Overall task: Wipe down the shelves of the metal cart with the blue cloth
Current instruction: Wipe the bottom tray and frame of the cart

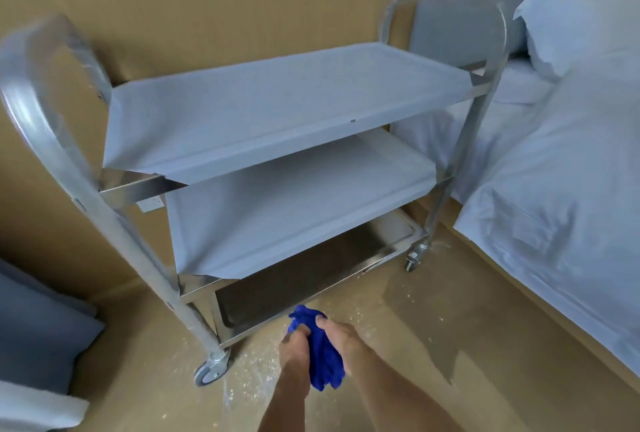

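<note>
A three-shelf metal cart [138,186] on castor wheels stands against the tan wall. Its top shelf [277,102] and middle shelf [294,203] look pale grey-white, as if covered in film. The bottom shelf [311,279] is bare shiny steel. A bunched blue cloth [322,359] hangs in front of the cart's lower front edge. My left hand [294,348] and my right hand [341,338] both grip the cloth, one on each side, low in the middle of the view.
A bed with white bedding [561,172] and a pillow [581,16] fills the right side, close to the cart. A grey cushion [38,334] lies at the lower left. White specks are scattered over the tan floor [398,345] by the front wheel [209,371].
</note>
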`<state>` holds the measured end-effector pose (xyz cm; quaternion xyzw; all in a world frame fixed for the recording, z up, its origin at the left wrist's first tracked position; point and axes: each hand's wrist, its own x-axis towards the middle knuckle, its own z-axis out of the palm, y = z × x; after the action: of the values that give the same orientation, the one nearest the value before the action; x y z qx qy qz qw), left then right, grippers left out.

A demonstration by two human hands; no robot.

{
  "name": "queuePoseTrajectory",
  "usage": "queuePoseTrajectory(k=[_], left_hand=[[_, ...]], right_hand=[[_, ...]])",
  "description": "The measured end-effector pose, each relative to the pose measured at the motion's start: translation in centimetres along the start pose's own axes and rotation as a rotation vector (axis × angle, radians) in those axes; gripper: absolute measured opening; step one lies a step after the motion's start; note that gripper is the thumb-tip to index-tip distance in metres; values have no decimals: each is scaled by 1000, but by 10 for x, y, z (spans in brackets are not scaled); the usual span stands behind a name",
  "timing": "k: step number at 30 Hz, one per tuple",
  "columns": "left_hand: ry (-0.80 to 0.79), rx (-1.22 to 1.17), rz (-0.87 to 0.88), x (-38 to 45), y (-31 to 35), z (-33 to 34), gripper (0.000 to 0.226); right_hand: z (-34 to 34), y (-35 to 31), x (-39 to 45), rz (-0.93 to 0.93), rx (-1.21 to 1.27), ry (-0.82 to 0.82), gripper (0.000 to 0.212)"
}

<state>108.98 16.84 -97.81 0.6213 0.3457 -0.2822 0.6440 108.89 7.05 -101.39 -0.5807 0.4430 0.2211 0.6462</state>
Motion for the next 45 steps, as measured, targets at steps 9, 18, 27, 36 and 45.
queuePoseTrajectory(k=[9,18,27,36,45], left_hand=[[67,93,-268,-128,26,-49,23],[79,11,-350,-350,135,-41,35],[-5,145,-290,-441,247,-5,56],[49,38,107,-488,474,24,24],[39,21,93,-408,538,41,19]], right_hand=[[-3,-20,-174,296,-104,-74,40],[-49,-132,-366,258,-227,178,13],[-94,-264,-500,246,-291,23,25],[-67,-465,-528,-170,15,108,10],[-38,-553,-472,-196,90,118,11]])
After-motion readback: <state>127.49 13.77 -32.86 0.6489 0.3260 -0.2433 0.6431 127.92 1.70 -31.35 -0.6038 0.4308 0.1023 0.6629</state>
